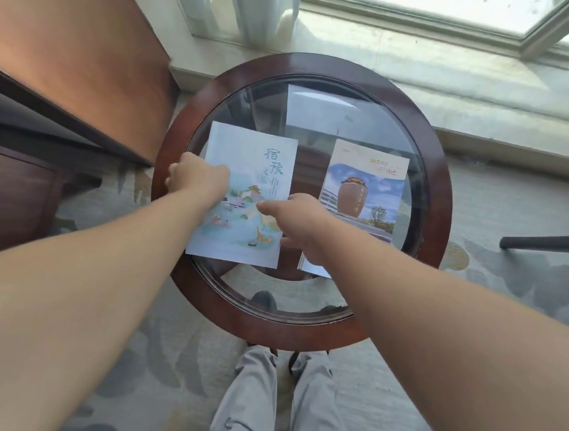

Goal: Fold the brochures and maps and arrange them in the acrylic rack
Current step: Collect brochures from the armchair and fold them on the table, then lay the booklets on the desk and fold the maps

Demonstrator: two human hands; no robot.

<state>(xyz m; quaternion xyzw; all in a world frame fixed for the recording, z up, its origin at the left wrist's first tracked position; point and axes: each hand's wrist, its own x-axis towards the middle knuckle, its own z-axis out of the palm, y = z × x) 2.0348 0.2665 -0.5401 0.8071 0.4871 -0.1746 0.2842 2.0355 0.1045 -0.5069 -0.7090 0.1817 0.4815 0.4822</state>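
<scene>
I see the blue brochure (248, 177) lying flat on the glass table (439, 201), just left of the jar brochure (360, 194). It has a pale cover, green characters and a painted landscape. My left hand (198, 180) grips its left edge; my right hand (298, 221) pinches its right edge.

The person wears light grey trousers (247, 411) and dark shoes (263, 302), with 2 forearms (82, 266) bare.

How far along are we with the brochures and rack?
Early. The clear acrylic rack looks empty. The left hand and right hand grip the pale blue illustrated brochure on the round glass-topped table. The orange jar-photo brochure lies flat beside it. Both need racking.
</scene>
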